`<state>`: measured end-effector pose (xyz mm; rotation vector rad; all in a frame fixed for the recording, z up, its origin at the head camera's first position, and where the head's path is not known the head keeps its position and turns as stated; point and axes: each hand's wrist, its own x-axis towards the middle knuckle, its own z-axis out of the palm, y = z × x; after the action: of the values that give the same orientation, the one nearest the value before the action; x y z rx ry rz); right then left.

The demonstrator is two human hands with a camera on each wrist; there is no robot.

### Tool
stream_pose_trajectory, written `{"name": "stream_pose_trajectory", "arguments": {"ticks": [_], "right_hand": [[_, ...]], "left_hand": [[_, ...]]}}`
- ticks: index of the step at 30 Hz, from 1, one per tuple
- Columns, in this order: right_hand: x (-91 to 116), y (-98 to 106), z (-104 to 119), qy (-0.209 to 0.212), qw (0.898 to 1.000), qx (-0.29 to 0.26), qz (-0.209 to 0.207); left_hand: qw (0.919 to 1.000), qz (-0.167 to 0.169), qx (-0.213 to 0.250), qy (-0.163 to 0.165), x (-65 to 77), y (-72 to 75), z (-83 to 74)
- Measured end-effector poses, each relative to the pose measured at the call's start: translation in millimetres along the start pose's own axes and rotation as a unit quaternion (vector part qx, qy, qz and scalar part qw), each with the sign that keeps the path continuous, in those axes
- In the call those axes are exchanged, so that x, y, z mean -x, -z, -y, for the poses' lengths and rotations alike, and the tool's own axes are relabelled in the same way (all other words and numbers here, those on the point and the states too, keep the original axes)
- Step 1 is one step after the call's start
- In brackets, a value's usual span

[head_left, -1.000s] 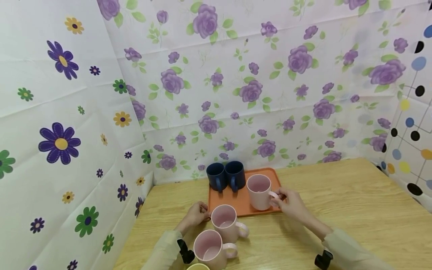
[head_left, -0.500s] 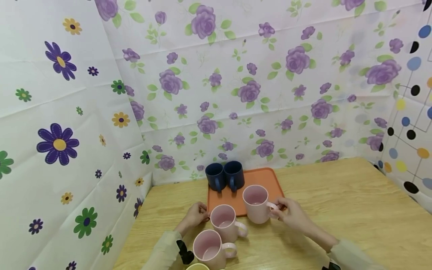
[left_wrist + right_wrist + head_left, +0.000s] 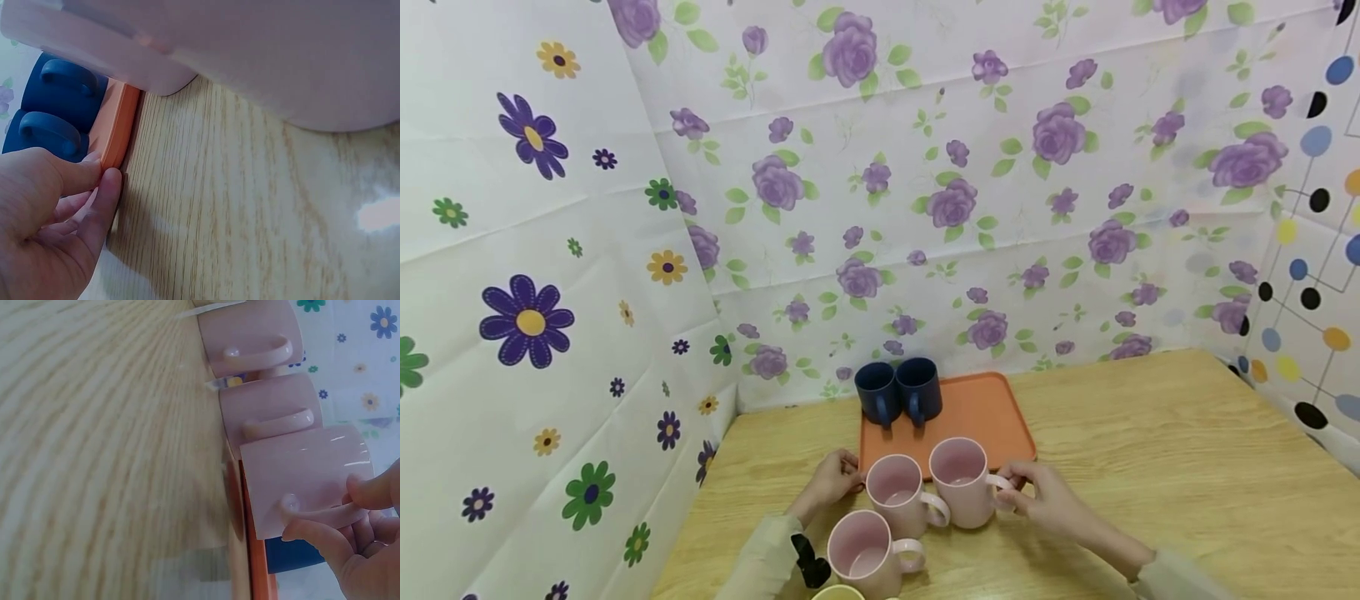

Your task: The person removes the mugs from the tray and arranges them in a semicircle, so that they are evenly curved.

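My right hand [image 3: 1048, 500] pinches the handle of a pink mug [image 3: 958, 492] between thumb and fingers. That mug is upright at the front edge of an orange tray [image 3: 977, 408], overlapping it in the head view. With thumb and fingertips, my left hand [image 3: 56, 212] grips the tray's near left corner. Two dark blue mugs [image 3: 877, 393] stand side by side at the tray's back left. In front of the tray is a second pink mug [image 3: 895, 493], just left of the held one. A third pink mug [image 3: 861, 550] stands nearer to me.
At the bottom edge of the head view shows the rim of a yellow mug [image 3: 838, 592], mostly cut off. The wooden table [image 3: 1150, 442] runs back to a flowered cloth wall [image 3: 917, 208]. Another patterned cloth [image 3: 572, 375] closes off the left side.
My right hand has brought the pink mug from above the tray toward me and slightly left, up beside the second pink mug. My left hand stays at the tray's corner.
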<state>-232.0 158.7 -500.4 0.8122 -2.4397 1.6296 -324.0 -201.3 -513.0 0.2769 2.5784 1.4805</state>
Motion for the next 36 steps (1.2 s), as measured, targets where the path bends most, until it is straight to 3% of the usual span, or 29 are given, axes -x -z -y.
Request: {"name": "stream_pose_trajectory", "arguments": {"ticks": [18, 25, 31, 36], "right_hand": [[2.2, -2.6, -7.7, -0.062, 0.998, -0.008, 0.014], [-3.6, 3.9, -10.3, -0.054, 0.997, 0.012, 0.059], [-14.5, 15.4, -14.6, -0.016, 0.989, -0.026, 0.143], [-22.1, 24.2, -11.4, -0.047, 0.980, -0.048, 0.189]], "left_hand": [[0.9998, -0.005, 0.018, 0.000, -2.4, 0.4, -0.6], [0.9999, -0.007, 0.015, 0.003, -1.1, 0.1, 1.3], [0.9998, -0.003, 0.020, 0.001, -1.7, -0.1, 2.2], [0.9999, -0.004, 0.016, -0.001, -1.1, -1.1, 1.3]]}}
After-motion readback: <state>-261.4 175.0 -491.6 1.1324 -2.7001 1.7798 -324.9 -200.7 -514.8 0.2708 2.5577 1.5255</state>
